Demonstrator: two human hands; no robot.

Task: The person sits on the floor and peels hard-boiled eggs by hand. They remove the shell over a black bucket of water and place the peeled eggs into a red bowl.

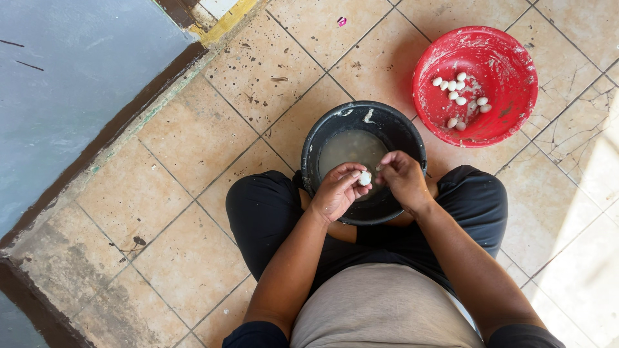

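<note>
The left hand [336, 191] pinches a small white egg [365, 178] between thumb and fingertips, its fingers closed round it. The right hand [403, 178] sits just beside it, fingers curled together with the tips at the egg's right side; whether they actually touch the shell cannot be told. Both hands hover over the near rim of a black bucket [322, 135] that stands on the floor between the person's knees, and the egg is held above the cloudy, greyish water [348, 149] inside it. The person sits cross-legged in dark trousers [264, 209], with forearms reaching forward from a beige top [380, 309]. To the upper right of the bucket, almost touching its rim, lies a red basin [509, 58], smeared with pale residue, holding a loose cluster of small white eggs [459, 98] near its middle. All of it rests on a floor of worn beige tiles [193, 135] speckled with dark bits, bordered at the left by a grey-blue painted slab [71, 71]
</note>
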